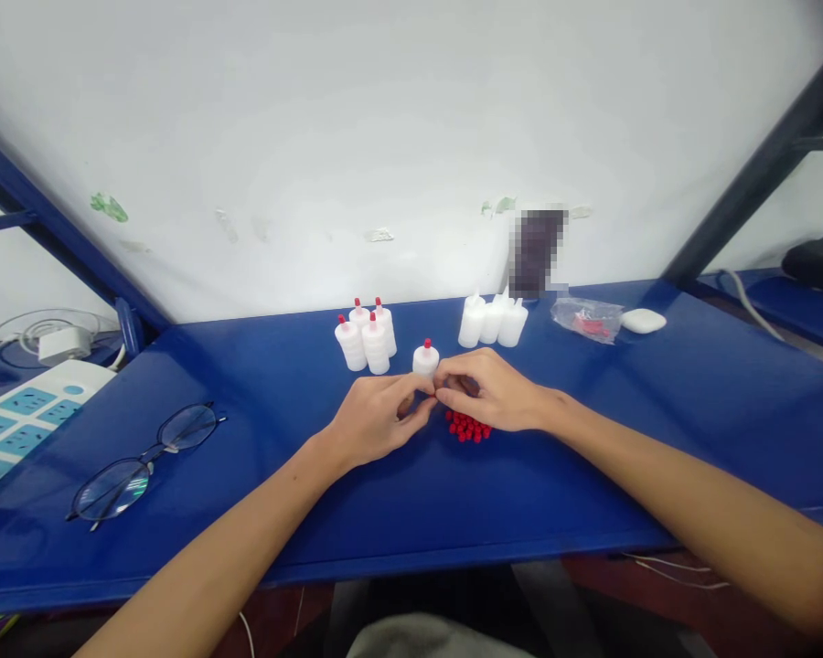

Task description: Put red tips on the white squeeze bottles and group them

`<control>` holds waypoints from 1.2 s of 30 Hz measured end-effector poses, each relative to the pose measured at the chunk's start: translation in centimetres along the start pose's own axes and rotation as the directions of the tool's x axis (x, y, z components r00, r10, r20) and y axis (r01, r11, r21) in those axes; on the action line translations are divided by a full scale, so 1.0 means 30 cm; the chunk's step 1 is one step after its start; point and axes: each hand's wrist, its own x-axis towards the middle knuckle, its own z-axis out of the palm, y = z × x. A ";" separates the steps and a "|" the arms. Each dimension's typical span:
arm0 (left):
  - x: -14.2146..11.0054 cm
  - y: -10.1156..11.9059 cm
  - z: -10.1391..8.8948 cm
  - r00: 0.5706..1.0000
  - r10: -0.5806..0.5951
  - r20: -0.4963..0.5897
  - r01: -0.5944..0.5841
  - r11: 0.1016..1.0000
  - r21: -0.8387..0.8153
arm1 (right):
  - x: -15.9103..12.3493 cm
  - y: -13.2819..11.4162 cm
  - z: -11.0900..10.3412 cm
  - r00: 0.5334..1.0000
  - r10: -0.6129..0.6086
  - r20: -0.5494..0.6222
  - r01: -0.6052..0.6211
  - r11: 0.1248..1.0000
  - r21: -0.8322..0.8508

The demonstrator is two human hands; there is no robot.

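My left hand [388, 411] and my right hand [486, 388] meet at their fingertips, thumb and forefinger pinched on each. Whatever lies between the fingertips is too small and covered to make out. Directly behind them stands a white squeeze bottle [425, 358], upright, with a red cap [427, 344] on its tip. Under and in front of my right hand lies a pile of small red caps [470, 427], partly hidden by it. To the left, several white bottles [375, 349] with red tips stand grouped. Several bottles without red caps [492, 322] stand at the right.
On the blue table [302, 530], eyeglasses [144, 461] and a power strip [31, 416] lie at the left. A clear plastic bag [588, 320] with red pieces and a white rounded object [643, 321] are at the back right. A pixelated dark object [536, 251] leans against the wall.
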 end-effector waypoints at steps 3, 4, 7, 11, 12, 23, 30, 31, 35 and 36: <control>-0.001 -0.003 0.002 0.989 0.072 -0.131 -0.071 0.997 0.013 | -0.004 -0.019 0.007 1.000 -0.020 -0.024 0.023 0.992 0.128; -0.001 -0.004 0.001 0.984 0.100 -0.148 -0.098 0.995 0.022 | -0.004 -0.026 0.009 1.000 -0.015 -0.016 0.018 0.985 0.169; -0.001 -0.004 0.001 0.974 0.134 -0.185 -0.127 0.991 0.045 | -0.005 -0.045 0.016 0.999 0.031 0.006 -0.032 0.960 0.280; -0.002 0.001 0.006 0.976 0.078 -0.203 -0.068 0.996 0.054 | -0.004 -0.061 0.030 0.994 0.085 -0.075 -0.057 0.948 0.312; -0.003 0.002 0.008 0.978 0.066 -0.196 -0.057 0.997 0.049 | -0.004 -0.063 0.034 0.992 0.082 -0.091 -0.052 0.953 0.297; -0.001 -0.019 -0.020 0.986 -0.055 -0.154 0.052 0.998 -0.022 | -0.007 -0.048 0.032 0.993 -0.085 -0.085 0.060 0.963 -0.263; -0.015 -0.037 -0.035 0.983 -0.160 -0.090 0.135 0.963 -0.232 | -0.002 -0.071 0.044 0.983 -0.065 0.172 0.133 0.894 -0.427; -0.015 -0.037 -0.035 0.981 -0.173 -0.089 0.147 0.959 -0.244 | -0.001 -0.071 0.047 0.981 -0.060 0.186 0.137 0.890 -0.435; -0.008 -0.029 -0.037 0.979 -0.199 -0.054 0.180 0.953 -0.246 | 0.001 -0.063 0.058 0.975 -0.053 0.214 0.143 0.892 -0.430; -0.005 -0.025 -0.038 0.980 -0.195 -0.042 0.179 0.952 -0.247 | 0.001 -0.059 0.060 0.976 -0.061 0.210 0.148 0.893 -0.426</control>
